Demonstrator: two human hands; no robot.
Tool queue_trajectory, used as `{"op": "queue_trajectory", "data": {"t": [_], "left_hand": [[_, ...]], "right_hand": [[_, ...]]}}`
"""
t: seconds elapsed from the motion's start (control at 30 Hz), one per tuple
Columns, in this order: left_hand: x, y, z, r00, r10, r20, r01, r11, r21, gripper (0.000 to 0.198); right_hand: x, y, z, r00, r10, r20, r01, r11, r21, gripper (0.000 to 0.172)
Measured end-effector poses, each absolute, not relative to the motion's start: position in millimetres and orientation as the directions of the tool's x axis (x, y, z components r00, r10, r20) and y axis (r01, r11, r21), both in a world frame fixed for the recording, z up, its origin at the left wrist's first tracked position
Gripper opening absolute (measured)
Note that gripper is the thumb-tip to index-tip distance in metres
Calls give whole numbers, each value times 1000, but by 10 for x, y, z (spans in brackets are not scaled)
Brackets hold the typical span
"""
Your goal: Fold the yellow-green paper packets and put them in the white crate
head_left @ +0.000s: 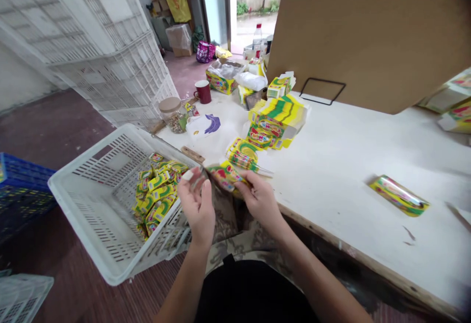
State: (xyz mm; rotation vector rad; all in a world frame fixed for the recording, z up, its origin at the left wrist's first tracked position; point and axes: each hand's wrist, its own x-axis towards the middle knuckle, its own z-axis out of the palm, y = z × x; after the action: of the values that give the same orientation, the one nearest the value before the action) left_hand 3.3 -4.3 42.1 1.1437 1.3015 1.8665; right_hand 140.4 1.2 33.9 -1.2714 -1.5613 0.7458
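Note:
My right hand pinches a small yellow, green and red printed carton at the table's front edge; motion blurs the carton. Just left of it, my left hand is raised with fingers apart and curved, with something white wrapped on one fingertip. No object shows in its grip. Below and left of that hand stands a white plastic crate with a heap of small yellow-green packets. Beyond the held carton lie a small stack of flat cartons and a larger row of them.
A single carton lies on the white table at right. A big brown cardboard box stands behind. Near the far left edge are a lidded jar and a red mug. Stacked white crates rise at left.

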Motion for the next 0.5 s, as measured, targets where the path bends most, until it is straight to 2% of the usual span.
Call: {"op": "queue_trajectory", "data": {"t": [0.07, 0.13, 0.2, 0.27, 0.3, 0.37, 0.43, 0.5], "left_hand": [[-20, -106, 544, -393, 787, 476, 120, -469, 875, 51], [-90, -140, 643, -242, 801, 548, 211, -508, 835, 65], [-154, -126, 680, -91, 878, 470, 291, -428, 855, 80], [-192, -71, 636, 22, 955, 296, 368, -283, 886, 90], [-198, -38, 588, 78, 974, 212, 407, -225, 885, 87], [-187, 18, 461, 163, 981, 107, 483, -174, 858, 66], [-152, 40, 337, 188, 978, 90, 537, -179, 825, 48], [-109, 26, 257, 163, 981, 106, 563, -181, 807, 42]], "right_hand": [[1512, 50, 367, 12, 921, 389, 543, 321, -776, 17], [1574, 62, 402, -84, 887, 454, 671, 388, -632, 22], [1578, 45, 435, -245, 843, 479, 693, 497, -522, 23], [1544, 10, 457, -376, 782, 497, 646, 606, -463, 20], [1523, -11, 463, -418, 754, 506, 621, 644, -447, 18], [1494, -51, 466, -456, 723, 519, 589, 682, -434, 21], [1490, -85, 467, -431, 728, 534, 580, 676, -454, 29], [1503, -110, 474, -312, 770, 557, 591, 616, -520, 35]]}}
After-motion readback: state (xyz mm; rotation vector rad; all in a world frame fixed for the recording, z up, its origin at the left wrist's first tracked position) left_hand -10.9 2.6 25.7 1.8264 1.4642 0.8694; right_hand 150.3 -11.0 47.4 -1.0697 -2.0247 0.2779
